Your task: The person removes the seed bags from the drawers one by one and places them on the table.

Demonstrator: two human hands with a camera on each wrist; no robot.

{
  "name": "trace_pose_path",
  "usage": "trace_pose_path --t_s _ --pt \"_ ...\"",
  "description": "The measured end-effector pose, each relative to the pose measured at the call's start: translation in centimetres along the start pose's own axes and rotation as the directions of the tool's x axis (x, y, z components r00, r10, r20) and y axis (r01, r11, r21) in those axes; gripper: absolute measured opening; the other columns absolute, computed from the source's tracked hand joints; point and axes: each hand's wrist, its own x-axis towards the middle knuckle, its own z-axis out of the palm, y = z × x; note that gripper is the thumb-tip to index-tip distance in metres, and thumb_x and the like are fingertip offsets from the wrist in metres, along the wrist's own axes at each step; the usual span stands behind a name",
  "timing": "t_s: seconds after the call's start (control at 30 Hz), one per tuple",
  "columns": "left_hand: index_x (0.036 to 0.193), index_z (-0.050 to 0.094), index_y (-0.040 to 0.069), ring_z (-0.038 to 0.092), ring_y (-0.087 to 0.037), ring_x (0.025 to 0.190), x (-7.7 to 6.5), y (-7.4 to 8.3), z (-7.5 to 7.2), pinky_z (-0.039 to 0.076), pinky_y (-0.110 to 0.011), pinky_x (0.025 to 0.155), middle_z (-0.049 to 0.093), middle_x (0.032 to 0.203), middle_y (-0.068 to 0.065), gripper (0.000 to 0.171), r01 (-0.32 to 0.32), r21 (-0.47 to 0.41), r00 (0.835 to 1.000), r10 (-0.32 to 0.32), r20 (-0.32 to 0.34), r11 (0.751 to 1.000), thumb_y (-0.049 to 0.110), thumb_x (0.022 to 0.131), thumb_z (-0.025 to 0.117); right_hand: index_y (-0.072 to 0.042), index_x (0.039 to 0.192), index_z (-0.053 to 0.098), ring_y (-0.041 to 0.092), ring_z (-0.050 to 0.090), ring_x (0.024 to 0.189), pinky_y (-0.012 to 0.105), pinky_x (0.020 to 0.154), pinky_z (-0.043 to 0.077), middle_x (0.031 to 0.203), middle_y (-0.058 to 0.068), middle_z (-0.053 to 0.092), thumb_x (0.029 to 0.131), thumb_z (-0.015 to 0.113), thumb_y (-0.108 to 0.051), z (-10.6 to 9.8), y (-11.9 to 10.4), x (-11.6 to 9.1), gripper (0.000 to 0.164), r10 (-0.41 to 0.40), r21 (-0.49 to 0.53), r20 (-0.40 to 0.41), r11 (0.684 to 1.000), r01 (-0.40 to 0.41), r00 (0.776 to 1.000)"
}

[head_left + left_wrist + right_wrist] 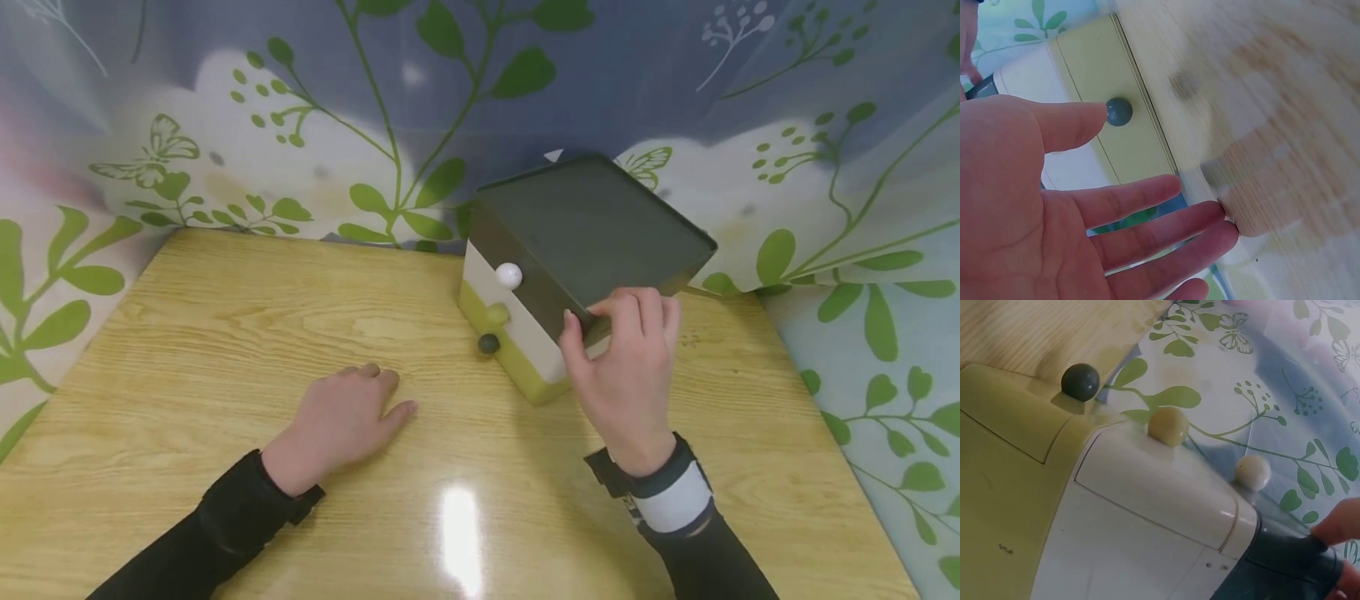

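Note:
A small three-tier drawer cabinet (592, 225) stands at an angle near the back of the table, dark grey on top, white in the middle and yellow-green below. Its front carries a white knob (508, 276), a yellow knob (497, 313) and a dark knob (488, 343). My right hand (630, 367) pinches the cabinet's dark top tier at the near front corner, thumb against the front. In the right wrist view its fingers (1341, 525) meet that dark corner. My left hand (341, 421) rests on the table, fingers loosely extended, left of the cabinet and apart from it.
The wood-grain table (300, 292) reaches back to a leaf-patterned cloth (337, 108), which hangs behind and along both sides. The cabinet's back corner is close to this cloth. A bright reflection shines on the table's near middle.

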Motion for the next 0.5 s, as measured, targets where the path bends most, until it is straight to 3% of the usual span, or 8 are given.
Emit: trace_pose_path --t_s 0.27,0.5 --pt "0.128 0.063 0.003 0.066 -0.036 0.103 0.8 -1.6 -0.2 0.054 -0.049 0.073 0.068 0.116 -0.016 0.055 0.061 -0.107 0.998 -0.062 -0.004 0.992 0.049 0.099 0.054 0.001 0.084 0.053 0.039 0.047 0.085 0.051 0.082 0.032 0.089 0.019 0.052 0.085 0.066 -0.015 0.0 0.7 -0.1 0.020 -0.049 0.091 -0.005 0.995 0.049 0.999" --pt "0.134 0.057 -0.001 0.064 -0.040 0.108 2.3 -3.4 0.0 0.052 -0.053 0.083 0.066 0.123 -0.019 0.062 0.070 -0.202 0.994 -0.085 -0.066 0.977 0.050 0.100 0.052 0.000 0.083 0.053 0.041 0.049 0.086 0.048 0.080 0.034 0.089 0.018 0.055 0.083 0.065 -0.018 0.1 1.6 0.3 0.021 -0.097 0.179 -0.016 0.979 0.098 0.995"
